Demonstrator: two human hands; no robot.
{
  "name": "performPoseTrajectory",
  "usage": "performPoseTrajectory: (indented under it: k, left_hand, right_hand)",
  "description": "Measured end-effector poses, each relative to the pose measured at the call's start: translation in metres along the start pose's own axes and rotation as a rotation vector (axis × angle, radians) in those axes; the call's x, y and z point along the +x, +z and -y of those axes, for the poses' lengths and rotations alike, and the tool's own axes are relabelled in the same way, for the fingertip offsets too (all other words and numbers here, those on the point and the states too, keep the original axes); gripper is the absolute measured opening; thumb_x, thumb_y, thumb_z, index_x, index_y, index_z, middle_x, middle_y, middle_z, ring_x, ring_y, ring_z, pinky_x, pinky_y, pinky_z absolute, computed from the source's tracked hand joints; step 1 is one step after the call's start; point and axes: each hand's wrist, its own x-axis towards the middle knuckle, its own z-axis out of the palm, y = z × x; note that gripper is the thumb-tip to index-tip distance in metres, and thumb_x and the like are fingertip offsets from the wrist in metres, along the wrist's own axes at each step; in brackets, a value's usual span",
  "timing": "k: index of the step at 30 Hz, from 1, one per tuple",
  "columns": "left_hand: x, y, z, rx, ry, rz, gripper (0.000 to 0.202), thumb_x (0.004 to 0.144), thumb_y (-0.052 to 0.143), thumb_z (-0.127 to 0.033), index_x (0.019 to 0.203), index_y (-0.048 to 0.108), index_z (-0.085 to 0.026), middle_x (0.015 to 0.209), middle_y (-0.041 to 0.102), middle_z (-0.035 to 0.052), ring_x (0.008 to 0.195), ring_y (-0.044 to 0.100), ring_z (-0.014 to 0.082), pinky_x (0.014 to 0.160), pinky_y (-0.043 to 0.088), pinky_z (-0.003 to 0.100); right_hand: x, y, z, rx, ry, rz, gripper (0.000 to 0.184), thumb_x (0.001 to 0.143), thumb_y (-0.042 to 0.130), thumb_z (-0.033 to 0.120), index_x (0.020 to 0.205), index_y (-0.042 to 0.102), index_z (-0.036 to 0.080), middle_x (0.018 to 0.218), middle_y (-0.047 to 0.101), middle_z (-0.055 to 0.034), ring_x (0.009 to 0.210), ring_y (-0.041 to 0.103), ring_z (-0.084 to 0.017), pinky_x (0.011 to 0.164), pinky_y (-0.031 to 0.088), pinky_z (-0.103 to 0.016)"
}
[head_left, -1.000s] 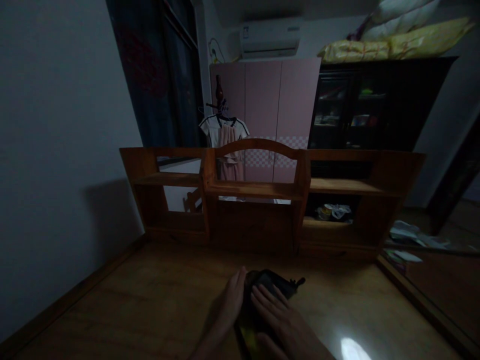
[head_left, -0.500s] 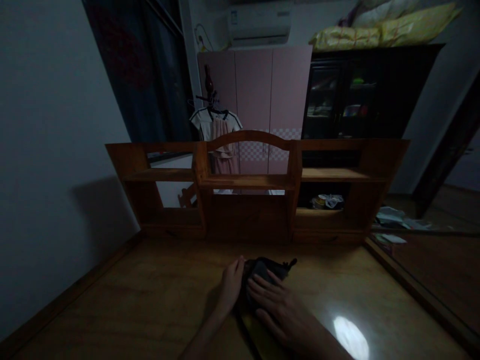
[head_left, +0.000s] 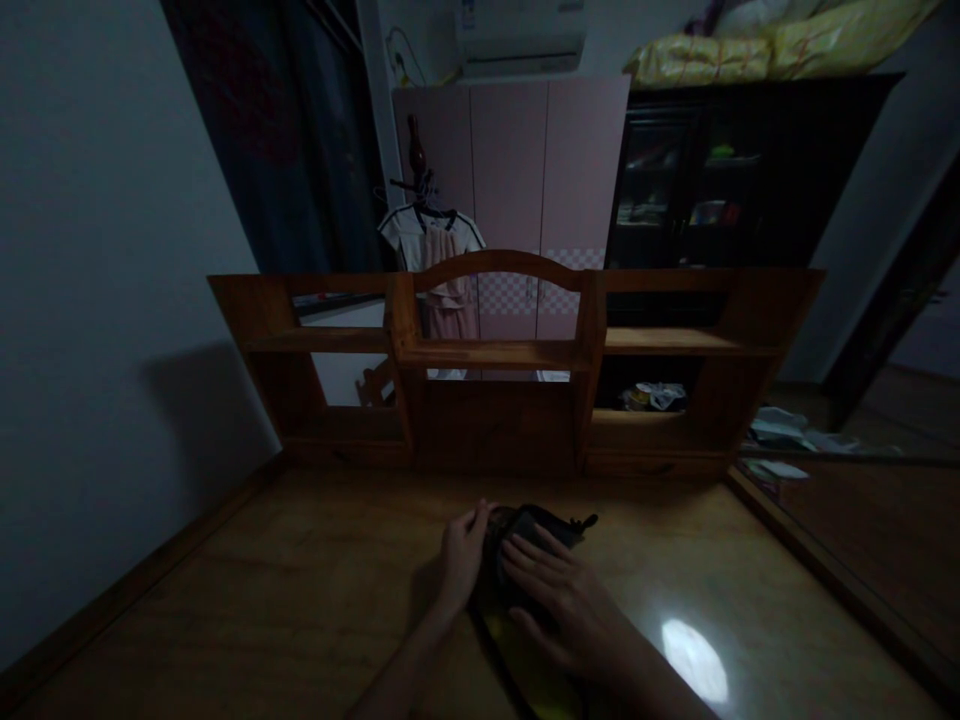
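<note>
A dark, soft bag-like item [head_left: 559, 527] with a small loop at its far right corner lies on the wooden surface before me; its exact kind is hard to make out in the dim light. Below it a yellow-green part [head_left: 514, 650] with a dark edge runs toward the bottom of the view. At the item's left edge, my left hand [head_left: 463, 555] is closed, thumb and fingers gripping that edge. My right hand [head_left: 551, 590] lies over the item with its fingers stretched out and pressed flat on a greyish-black patch. Its palm hides much of the middle.
A wooden shelf unit [head_left: 495, 353] stands across the far edge of the wooden surface [head_left: 337, 590]. Raised wooden rims run along both sides. A white wall [head_left: 112, 350] rises at left. Beyond are a pink wardrobe [head_left: 510, 170], a dark cabinet [head_left: 772, 180] and hanging clothes [head_left: 435, 240].
The view has tipped slightly downward, so the room sits higher in the picture. My right hand has shifted a little to the right on the dark item. My left hand keeps its grip.
</note>
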Motion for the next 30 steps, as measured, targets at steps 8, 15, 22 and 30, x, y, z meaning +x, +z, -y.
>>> performPoseTrajectory:
  k: [8, 15, 22, 30]
  left_hand:
    - [-0.005, 0.001, -0.005, 0.048, 0.07, -0.026, 0.054, 0.083, 0.048, -0.059, 0.094, 0.072, -0.012, 0.085, 0.073, 0.0074, 0.079, 0.066, 0.0236, 0.07, 0.05, 0.028]
    - [-0.003, -0.001, -0.008, 0.127, 0.079, -0.021, 0.052, 0.085, 0.045, -0.056, 0.092, 0.072, -0.012, 0.086, 0.074, 0.0076, 0.083, 0.066, 0.0237, 0.077, 0.049, 0.03]
    - [-0.01, 0.002, -0.019, 0.151, 0.103, -0.008, 0.045, 0.085, 0.047, -0.054, 0.097, 0.073, -0.019, 0.093, 0.073, 0.0072, 0.088, 0.066, 0.0251, 0.079, 0.049, 0.031]
    - [-0.009, 0.002, -0.016, 0.14, 0.103, -0.013, 0.044, 0.086, 0.047, -0.052, 0.1, 0.072, -0.018, 0.096, 0.073, 0.0084, 0.093, 0.066, 0.026, 0.084, 0.048, 0.032]
  right_hand:
    - [-0.005, 0.013, -0.012, -0.02, 0.138, -0.164, 0.032, 0.095, 0.042, 0.019, 0.119, 0.062, 0.023, 0.117, 0.066, -0.005, 0.109, 0.062, -0.02, 0.11, 0.034, -0.044]
    - [-0.005, 0.01, -0.004, -0.034, 0.079, -0.021, 0.052, 0.093, 0.047, 0.027, 0.142, 0.035, 0.017, 0.147, 0.037, -0.0071, 0.137, 0.03, -0.023, 0.114, 0.027, -0.047]
    - [-0.009, 0.017, -0.01, 0.012, 0.098, -0.147, 0.029, 0.096, 0.041, 0.02, 0.114, 0.065, 0.022, 0.116, 0.067, -0.0047, 0.11, 0.061, -0.019, 0.109, 0.037, -0.042]
    - [-0.005, 0.01, -0.005, -0.057, 0.093, -0.057, 0.05, 0.095, 0.045, 0.026, 0.143, 0.034, 0.018, 0.146, 0.038, -0.0074, 0.136, 0.031, -0.023, 0.114, 0.027, -0.048]
